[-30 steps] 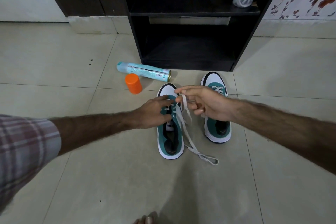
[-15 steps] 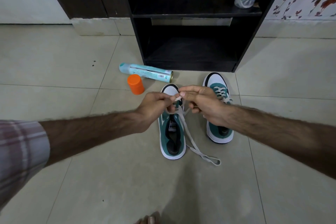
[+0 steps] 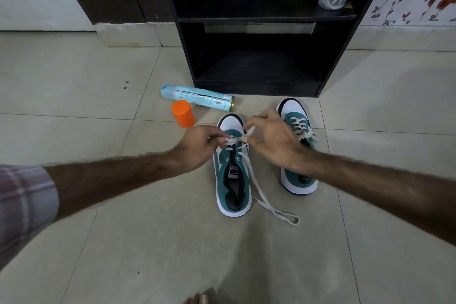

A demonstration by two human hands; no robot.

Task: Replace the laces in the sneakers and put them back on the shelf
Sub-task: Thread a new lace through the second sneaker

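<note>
Lace looks soft and limp, so we judge it best pinched near its tip; left hand and right hand fingers both pinch it over the sneaker.

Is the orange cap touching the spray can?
Apart. The head view shows a strip of floor tile between the orange cap and the spray can lying behind it.

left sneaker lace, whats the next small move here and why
Probably draw the lace snug through the front eyelets. Both hands, left hand and right hand, pinch it at the toe end of the left sneaker, where only the first rows look threaded, while a long slack tail lies on the floor. The right sneaker already looks laced.
</note>
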